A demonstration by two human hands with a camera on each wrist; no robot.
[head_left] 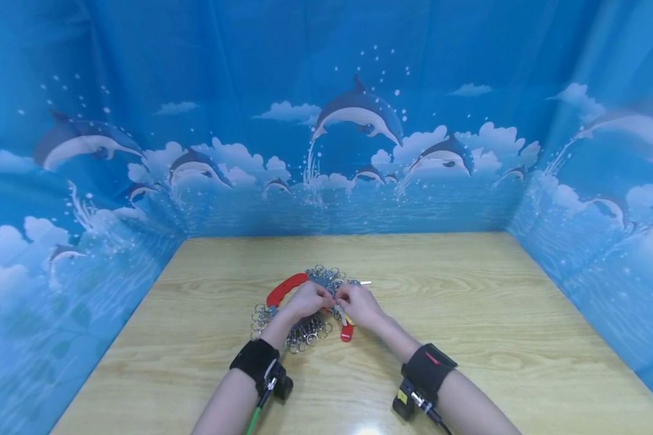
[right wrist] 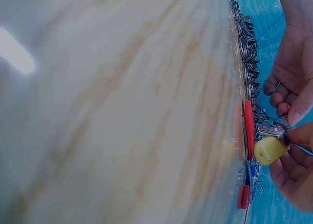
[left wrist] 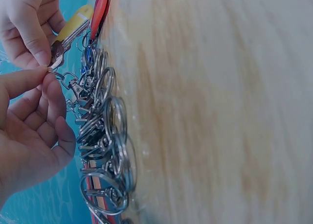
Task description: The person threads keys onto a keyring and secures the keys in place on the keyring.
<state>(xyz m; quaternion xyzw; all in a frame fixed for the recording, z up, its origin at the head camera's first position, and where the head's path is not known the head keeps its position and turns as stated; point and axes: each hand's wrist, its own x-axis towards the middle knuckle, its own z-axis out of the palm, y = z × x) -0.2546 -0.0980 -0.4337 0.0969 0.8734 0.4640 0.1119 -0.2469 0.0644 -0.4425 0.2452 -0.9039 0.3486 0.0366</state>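
Note:
My left hand (head_left: 307,299) pinches a small metal split ring (left wrist: 55,74) between thumb and forefinger. A metal swivel clasp (left wrist: 77,88) hangs from that ring. My right hand (head_left: 361,304), fingertips almost meeting the left's, pinches a metal key (right wrist: 274,130) close to the ring. Beside the key is a yellow tag (right wrist: 270,150); how the two are joined is hidden by the fingers. Under both hands lies a big key holder with a red curved handle (head_left: 286,289) and many metal rings (head_left: 311,339) around it. Whether the key sits on the ring cannot be told.
A red tag (head_left: 346,333) lies on the wooden table (head_left: 468,338) just below the right hand. Another key (head_left: 365,283) sticks out beyond it. A blue dolphin-print curtain (head_left: 239,72) walls the table at the back and both sides.

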